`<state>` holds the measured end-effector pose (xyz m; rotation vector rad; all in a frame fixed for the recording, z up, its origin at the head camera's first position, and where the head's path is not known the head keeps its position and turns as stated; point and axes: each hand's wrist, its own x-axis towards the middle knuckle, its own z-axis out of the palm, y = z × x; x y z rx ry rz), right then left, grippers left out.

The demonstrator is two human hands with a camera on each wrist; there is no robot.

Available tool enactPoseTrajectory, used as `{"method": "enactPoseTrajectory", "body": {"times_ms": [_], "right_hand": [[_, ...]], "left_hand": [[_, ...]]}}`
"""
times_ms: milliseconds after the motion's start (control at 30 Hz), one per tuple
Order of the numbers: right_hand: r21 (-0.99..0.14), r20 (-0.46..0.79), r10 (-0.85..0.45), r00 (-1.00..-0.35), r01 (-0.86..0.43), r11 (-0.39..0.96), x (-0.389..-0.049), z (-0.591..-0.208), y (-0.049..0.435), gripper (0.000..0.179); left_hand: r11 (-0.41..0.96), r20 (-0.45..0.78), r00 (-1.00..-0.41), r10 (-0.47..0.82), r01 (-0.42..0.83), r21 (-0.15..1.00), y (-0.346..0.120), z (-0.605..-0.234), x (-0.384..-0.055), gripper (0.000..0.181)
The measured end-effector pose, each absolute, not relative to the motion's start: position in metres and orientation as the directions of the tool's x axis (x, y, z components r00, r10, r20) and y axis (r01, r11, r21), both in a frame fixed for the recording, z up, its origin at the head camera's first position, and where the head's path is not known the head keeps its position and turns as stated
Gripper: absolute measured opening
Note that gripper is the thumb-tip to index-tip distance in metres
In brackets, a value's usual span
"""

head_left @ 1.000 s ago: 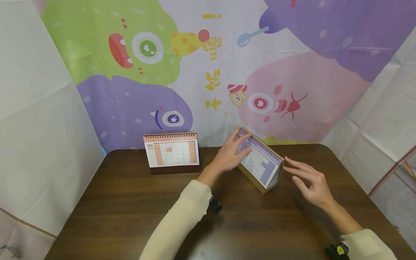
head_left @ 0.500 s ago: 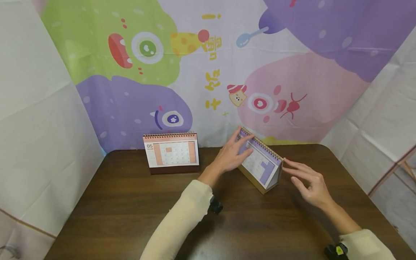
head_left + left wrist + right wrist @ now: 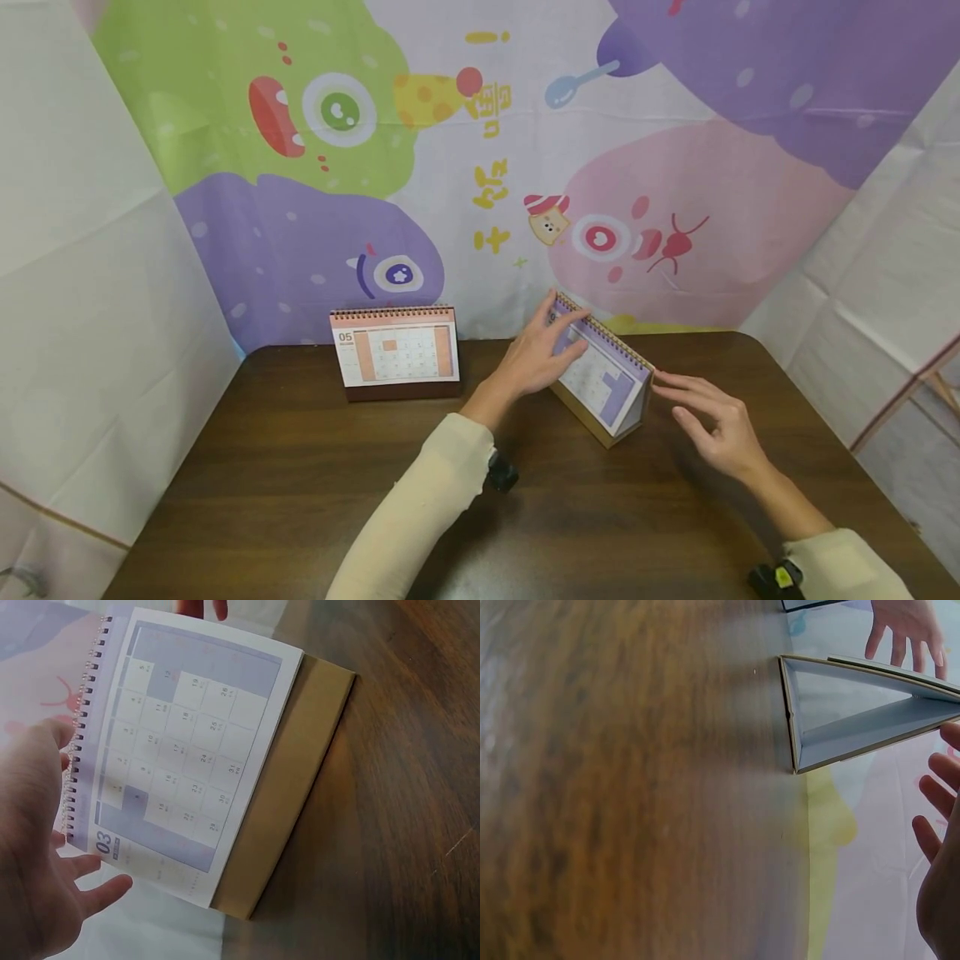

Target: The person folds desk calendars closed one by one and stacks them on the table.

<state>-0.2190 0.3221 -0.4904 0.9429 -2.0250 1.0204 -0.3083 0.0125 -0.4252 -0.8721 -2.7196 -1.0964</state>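
A purple desk calendar with a gold spiral and tan base stands angled on the table's right half. Its page reads 03 in the left wrist view. My left hand is at its upper left end, fingers spread over the spiral edge and page corner. The fingers look extended there. At the other end, my right hand has its straight fingertips at the upper right corner. In the right wrist view the calendar's hollow triangular side shows, with a fingertip close against its back panel.
An orange desk calendar reading 05 stands upright on the dark wooden table, left of the purple one. Right behind the table hangs a cartoon-printed cloth. White cloth walls flank both sides.
My right fingertips have moved slightly left to the purple calendar's corner. My left hand has shifted a little to the right along its top. Both calendars look nearly unmoved.
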Motion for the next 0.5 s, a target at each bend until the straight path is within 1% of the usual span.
{"method": "enactPoseTrajectory", "body": {"times_ms": [367,500], "right_hand": [[-0.365,0.801,-0.295,-0.521,-0.816,0.449,-0.2191,-0.4908,0.3229,0.046],[-0.358,0.804,-0.291,-0.519,-0.812,0.460,-0.2198,-0.4921,0.3237,0.043]], "left_hand": [[0.607,0.290,-0.839,0.460,0.535,0.587,0.0150,-0.4266,-0.3090,0.056],[0.608,0.291,-0.837,0.463,0.539,0.583,0.0158,-0.4274,-0.3096,0.056]]}}
